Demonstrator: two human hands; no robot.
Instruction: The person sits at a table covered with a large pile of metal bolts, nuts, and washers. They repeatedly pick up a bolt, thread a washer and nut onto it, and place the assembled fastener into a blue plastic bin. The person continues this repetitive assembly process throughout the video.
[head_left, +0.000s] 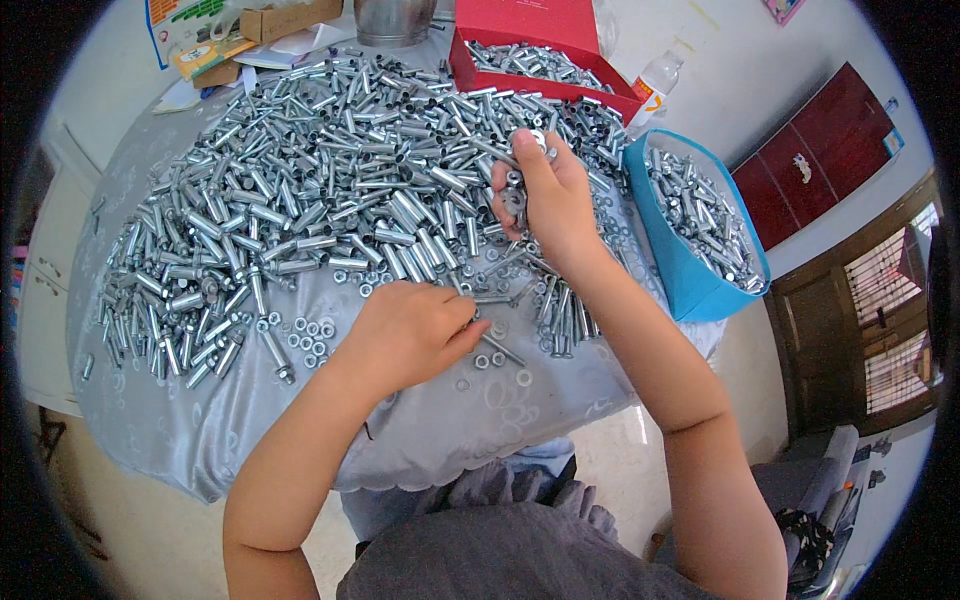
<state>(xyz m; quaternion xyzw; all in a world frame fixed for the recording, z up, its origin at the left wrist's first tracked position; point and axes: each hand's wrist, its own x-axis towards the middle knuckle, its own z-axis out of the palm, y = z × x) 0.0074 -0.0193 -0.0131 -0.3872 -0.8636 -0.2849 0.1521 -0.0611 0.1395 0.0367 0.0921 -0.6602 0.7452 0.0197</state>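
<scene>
My right hand [557,200] is raised over the pile with its fingers curled round a bolt [497,152], some nuts and flat washers [514,203]. Low at the front of the pile is my left hand [405,335], its fingers bent down and its thumb close to the index finger. Whatever lies between those fingers is hidden. Beside its thumb, a bolt [503,349] and loose nuts [482,361] lie on the cloth. Behind it spreads a big heap of metal sleeves [405,215]. Several long bolts [560,320] lie under my right forearm.
A silvery tablecloth [300,430] covers the table. At the right edge stands a blue fabric bin [690,275] full of sleeve bolts. Farther back are a red box [540,85] holding more hardware, a plastic bottle [655,85], a metal bucket [395,22] and a cardboard box [290,18].
</scene>
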